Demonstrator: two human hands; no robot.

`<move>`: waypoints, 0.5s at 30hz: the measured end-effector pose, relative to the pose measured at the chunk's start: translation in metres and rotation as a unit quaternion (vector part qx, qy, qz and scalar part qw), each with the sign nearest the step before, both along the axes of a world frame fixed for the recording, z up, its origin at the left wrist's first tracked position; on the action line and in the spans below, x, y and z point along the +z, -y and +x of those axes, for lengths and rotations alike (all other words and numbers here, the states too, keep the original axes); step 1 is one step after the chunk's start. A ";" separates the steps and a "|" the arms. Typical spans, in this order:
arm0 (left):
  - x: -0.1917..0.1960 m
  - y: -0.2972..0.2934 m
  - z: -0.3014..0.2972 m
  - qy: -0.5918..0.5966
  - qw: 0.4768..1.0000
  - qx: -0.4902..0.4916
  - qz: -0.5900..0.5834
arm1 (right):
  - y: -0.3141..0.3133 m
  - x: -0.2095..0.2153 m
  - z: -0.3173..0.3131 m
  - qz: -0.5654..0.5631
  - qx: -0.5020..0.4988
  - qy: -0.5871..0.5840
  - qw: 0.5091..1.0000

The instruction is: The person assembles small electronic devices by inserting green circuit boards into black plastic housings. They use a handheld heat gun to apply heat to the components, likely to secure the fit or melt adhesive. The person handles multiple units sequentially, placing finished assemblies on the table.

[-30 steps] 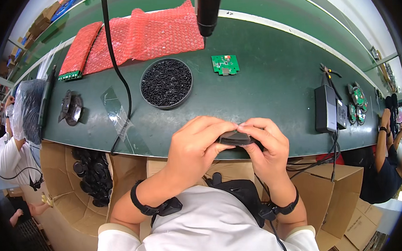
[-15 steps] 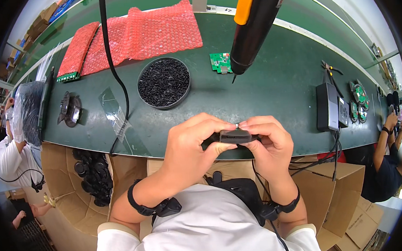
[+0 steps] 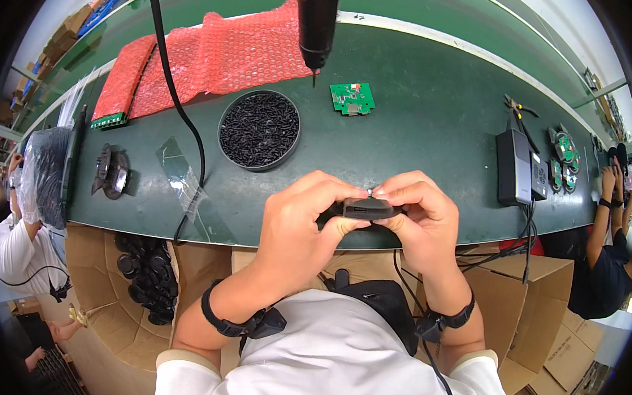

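Note:
Between both hands, just over the table's near edge, is a small black plastic housing [image 3: 366, 208] with a slot in its side facing me. My left hand [image 3: 304, 218] pinches its left end with thumb and fingers. On the opposite end, my right hand [image 3: 420, 213] grips it the same way. A tiny light-coloured piece [image 3: 371, 193] shows between the fingertips at the housing's top; its kind is too small to make out. Beyond the hands, a green circuit board [image 3: 353, 99] lies flat on the table. An electric screwdriver [image 3: 319, 23] hangs above, bit pointing down.
A round tin of black screws [image 3: 259, 131] stands left of centre, near red bubble wrap [image 3: 242, 53]. A black cable [image 3: 180, 111] crosses the left side. Pliers [image 3: 520, 120], a grey power box [image 3: 514, 167] and more boards [image 3: 565, 150] sit right. Cardboard boxes [image 3: 529, 307] flank me below.
The hanging screwdriver has swung left and upward, uncovering the circuit board. My hands keep their grip on the black housing, which has shifted slightly left and up.

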State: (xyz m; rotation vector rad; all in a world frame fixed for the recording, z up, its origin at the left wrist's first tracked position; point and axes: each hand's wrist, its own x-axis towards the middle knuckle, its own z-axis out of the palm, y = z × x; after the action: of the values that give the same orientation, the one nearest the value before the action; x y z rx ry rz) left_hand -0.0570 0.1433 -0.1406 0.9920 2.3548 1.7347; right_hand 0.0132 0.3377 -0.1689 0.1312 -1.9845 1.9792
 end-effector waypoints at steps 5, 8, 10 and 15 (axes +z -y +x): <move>0.000 0.001 -0.003 0.009 1.000 0.005 0.003 | 0.001 0.000 -0.007 -0.013 0.009 -0.001 1.000; -0.003 0.000 -0.005 -0.001 1.000 0.009 0.026 | 0.000 -0.005 -0.010 0.014 -0.001 -0.017 1.000; -0.010 0.000 -0.010 -0.097 0.995 0.023 0.000 | -0.002 -0.007 -0.013 0.070 -0.017 -0.038 0.997; -0.030 0.014 0.009 -0.135 0.985 0.014 -0.106 | -0.013 0.005 -0.003 0.366 -0.015 -0.075 0.927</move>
State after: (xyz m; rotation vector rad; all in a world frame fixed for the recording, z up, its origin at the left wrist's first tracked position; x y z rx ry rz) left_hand -0.0484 0.1296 -0.1705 1.2293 2.6568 1.3936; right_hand 0.0106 0.3510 -0.1638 0.4075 -2.4848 1.0714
